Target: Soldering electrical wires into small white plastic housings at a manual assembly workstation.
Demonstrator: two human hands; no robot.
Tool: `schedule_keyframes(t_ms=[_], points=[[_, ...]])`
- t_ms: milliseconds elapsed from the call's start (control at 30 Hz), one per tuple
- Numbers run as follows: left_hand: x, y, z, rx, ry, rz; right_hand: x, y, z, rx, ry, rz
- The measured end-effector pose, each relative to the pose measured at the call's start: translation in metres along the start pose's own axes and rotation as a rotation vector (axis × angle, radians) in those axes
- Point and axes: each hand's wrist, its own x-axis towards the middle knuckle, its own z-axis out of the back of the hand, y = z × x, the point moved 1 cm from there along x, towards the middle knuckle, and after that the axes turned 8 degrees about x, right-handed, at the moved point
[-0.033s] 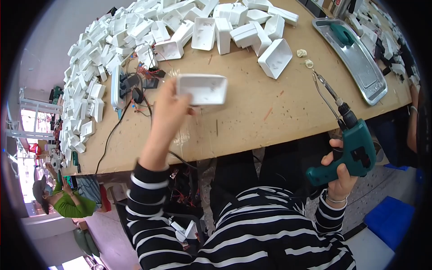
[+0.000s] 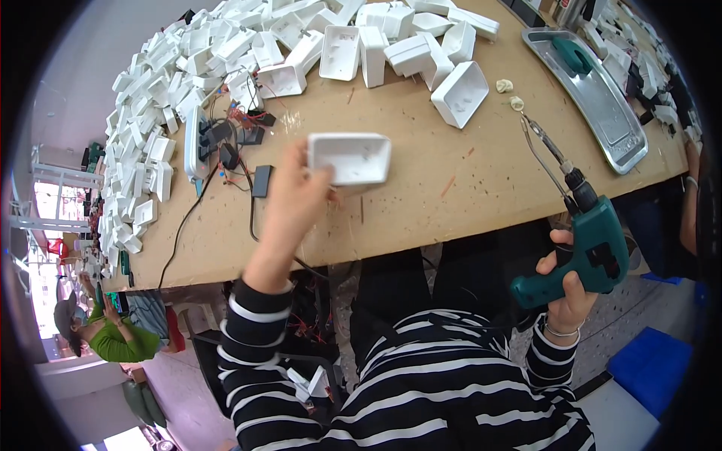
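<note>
White box [image 2: 361, 159]: rectangular, hollow, open-faced | left hand [image 2: 295, 192]: pinching its end | right hand [image 2: 573, 308]: gripping green soldering gun [image 2: 611, 237]

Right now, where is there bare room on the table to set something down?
Between the white box in the left hand and the green soldering gun, the near tabletop shows only small scraps. Crowded: the far and left sides, under heaped white boxes, and around the power strip and wires.
</note>
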Motion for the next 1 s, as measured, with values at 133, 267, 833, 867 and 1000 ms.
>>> schedule_keyframes(t_ms=[133,267,833,867,1000], points=[[-0.029,0.017,-0.024,0.37,-0.079,-0.183,-0.002,-0.001,-0.004,0.018,0.01,0.001],[-0.037,0.006,-0.024,0.514,-0.193,-0.278,-0.006,0.001,-0.005,-0.004,0.022,0.016],[-0.011,0.056,0.124,0.929,-0.453,-0.354,-0.013,0.002,-0.017,-0.047,0.033,0.007],[-0.004,0.065,0.133,0.983,-0.398,-0.3,-0.012,0.003,-0.019,-0.043,0.033,0.007],[0.018,0.087,0.139,1.04,-0.353,-0.399,-0.012,0.002,-0.025,-0.054,0.042,0.006]])
